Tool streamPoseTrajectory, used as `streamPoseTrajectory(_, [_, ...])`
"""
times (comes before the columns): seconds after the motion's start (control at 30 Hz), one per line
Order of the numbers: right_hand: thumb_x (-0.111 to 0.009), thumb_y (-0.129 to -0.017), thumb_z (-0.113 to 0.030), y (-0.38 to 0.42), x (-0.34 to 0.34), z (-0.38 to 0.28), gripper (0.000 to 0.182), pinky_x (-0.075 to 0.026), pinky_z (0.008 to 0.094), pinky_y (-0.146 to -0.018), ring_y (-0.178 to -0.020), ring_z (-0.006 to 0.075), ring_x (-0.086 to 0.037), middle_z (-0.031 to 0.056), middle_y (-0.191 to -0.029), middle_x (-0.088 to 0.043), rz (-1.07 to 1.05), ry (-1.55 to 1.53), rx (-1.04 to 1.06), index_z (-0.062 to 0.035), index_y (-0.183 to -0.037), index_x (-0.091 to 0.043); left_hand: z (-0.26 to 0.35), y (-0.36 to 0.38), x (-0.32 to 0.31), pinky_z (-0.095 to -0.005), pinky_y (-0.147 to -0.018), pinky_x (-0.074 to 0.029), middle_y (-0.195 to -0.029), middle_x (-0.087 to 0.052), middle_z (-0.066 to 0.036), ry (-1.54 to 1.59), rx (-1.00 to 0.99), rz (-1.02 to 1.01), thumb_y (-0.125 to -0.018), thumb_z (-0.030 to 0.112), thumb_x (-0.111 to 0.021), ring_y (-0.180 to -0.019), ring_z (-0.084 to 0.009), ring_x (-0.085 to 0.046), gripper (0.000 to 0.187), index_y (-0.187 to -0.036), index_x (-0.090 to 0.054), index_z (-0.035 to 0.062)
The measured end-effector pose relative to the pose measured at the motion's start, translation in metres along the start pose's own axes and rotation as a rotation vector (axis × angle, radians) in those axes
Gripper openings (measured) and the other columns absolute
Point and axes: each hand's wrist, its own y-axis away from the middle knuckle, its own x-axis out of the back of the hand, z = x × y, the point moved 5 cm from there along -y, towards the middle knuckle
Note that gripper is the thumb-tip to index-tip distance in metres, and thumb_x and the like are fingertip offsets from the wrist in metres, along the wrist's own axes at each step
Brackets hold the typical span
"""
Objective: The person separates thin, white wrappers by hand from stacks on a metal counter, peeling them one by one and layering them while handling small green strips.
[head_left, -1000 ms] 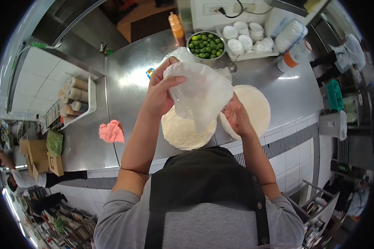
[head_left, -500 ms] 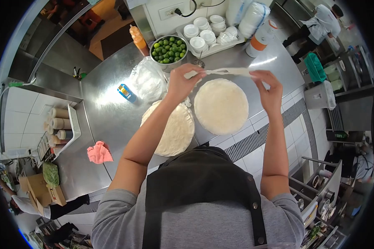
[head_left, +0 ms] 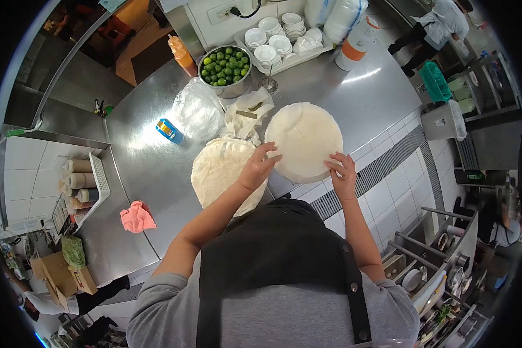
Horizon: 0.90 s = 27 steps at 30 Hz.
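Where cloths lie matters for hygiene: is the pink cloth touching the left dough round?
No, bare counter separates the pink cloth from the left dough round.

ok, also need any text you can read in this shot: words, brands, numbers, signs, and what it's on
None legible. Marks seen:
Blue pack on the counter: printed, too small and blurred to read.
Cardboard box: small print on a flap, unreadable.
Grey bin: pale patch, maybe a label, nothing readable.
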Motion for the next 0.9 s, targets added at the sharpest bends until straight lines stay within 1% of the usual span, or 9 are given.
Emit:
streamPoseTrajectory(0.17, [-0.069,-0.076,0.005,0.011,-0.009,0.008,0.03,-0.034,0.0504,-0.113,-0.123,0.0272,-0.057,0.004,-0.114,-0.068,-0.046,0.038,0.009,-0.0145,-0.098,-0.078,-0.009,0.017,-0.022,-0.0405,-0.094,-0.053,-0.119,-0.057,-0.015,-0.109,-0.021,-0.195,-0.077,-0.01,-0.065,-0.124,-0.036,-0.055,0.037,-0.11,-0.072,0.0066])
streamPoseTrajectory(0.4, [-0.062,-0.072,0.007,-0.013,-0.013,0.011,0.021,-0.039,0.0449,-0.101,-0.106,0.0294,-0.058,0.0056,-0.107,-0.066,-0.103,0.16,-0.046,-0.0076,-0.08,-0.075,0.017,0.008,-0.007,-0.0432,-0.09,-0.053,-0.118,-0.057,-0.016,-0.154,-0.076,-0.119,-0.079,-0.002,-0.066,-0.117,-0.0347,-0.058,0.032,-0.11,-0.07,0.0049])
streamPoseTrajectory(0.47, [-0.061,-0.074,0.007,-0.037,-0.022,0.008,0.022,-0.039,0.0461,-0.1,-0.11,0.0304,-0.057,0.0074,-0.109,-0.065,-0.112,0.158,-0.015,-0.0065,-0.086,-0.074,0.015,0.001,-0.002,-0.0439,-0.088,-0.053,-0.116,-0.059,-0.016,-0.156,0.021,-0.149,-0.079,0.001,-0.068,-0.111,-0.0336,-0.06,0.03,-0.109,-0.069,0.0041])
streamPoseTrajectory(0.6, [-0.064,-0.086,-0.006,-0.093,-0.055,-0.019,0.045,-0.033,0.0523,-0.109,-0.13,0.0334,-0.048,0.0109,-0.135,-0.057,-0.027,0.064,0.092,-0.0108,-0.13,-0.06,-0.015,-0.039,0.002,-0.0449,-0.091,-0.051,-0.116,-0.059,-0.016,-0.019,0.21,-0.047,-0.082,0.004,-0.066,-0.104,-0.0331,-0.062,0.031,-0.114,-0.068,0.0023])
streamPoseTrajectory(0.63, [-0.064,-0.086,-0.006,-0.1,-0.068,-0.024,0.045,-0.033,0.0523,-0.109,-0.13,0.0334,-0.048,0.0109,-0.135,-0.057,-0.026,0.064,0.094,-0.0108,-0.13,-0.06,-0.023,-0.051,0.002,-0.0438,-0.093,-0.05,-0.117,-0.059,-0.017,0.013,0.289,-0.051,-0.083,0.005,-0.066,-0.106,-0.0349,-0.061,0.034,-0.117,-0.065,0.0016])
streamPoseTrajectory(0.7, [-0.061,-0.095,-0.027,-0.108,-0.092,-0.034,0.06,-0.022,0.0608,-0.116,-0.145,0.0333,-0.032,0.0116,-0.156,-0.038,-0.097,0.362,0.121,-0.0178,-0.15,-0.041,-0.035,-0.069,-0.005,-0.0427,-0.096,-0.048,-0.118,-0.059,-0.019,0.048,0.368,-0.048,-0.084,0.006,-0.066,-0.109,-0.0368,-0.06,0.036,-0.12,-0.063,0.0008])
streamPoseTrajectory(0.8, [-0.056,-0.097,-0.04,-0.104,-0.112,-0.03,0.07,-0.009,0.0668,-0.117,-0.152,0.0338,-0.019,0.0102,-0.165,-0.02,-0.311,0.512,0.092,-0.0235,-0.158,-0.026,-0.038,-0.07,-0.038,-0.0478,-0.108,-0.04,-0.137,-0.052,-0.022,0.026,0.135,-0.218,-0.087,0.024,-0.07,-0.13,-0.0392,-0.049,0.058,-0.136,-0.051,-0.0015])
streamPoseTrajectory(0.87, [-0.053,-0.097,-0.046,-0.103,-0.12,-0.02,0.07,-0.01,0.0694,-0.116,-0.151,0.0373,-0.019,0.0111,-0.165,-0.021,-0.296,0.517,0.129,-0.0256,-0.158,-0.027,-0.035,-0.05,-0.055,-0.058,-0.116,-0.026,-0.157,-0.031,-0.024,-0.604,0.123,-0.298,-0.086,0.05,-0.069,-0.149,-0.0385,-0.026,0.092,-0.149,-0.033,-0.0048])
streamPoseTrajectory(0.9, [-0.05,-0.097,-0.052,-0.105,-0.118,-0.021,0.07,-0.011,0.072,-0.114,-0.15,0.0407,-0.02,0.0119,-0.164,-0.022,-0.275,0.524,0.153,-0.0277,-0.158,-0.027,-0.04,-0.041,-0.058,-0.0667,-0.117,-0.013,-0.165,-0.015,-0.021,-0.659,0.18,-0.466,-0.081,0.07,-0.062,-0.154,-0.036,-0.009,0.113,-0.155,-0.02,-0.0054])
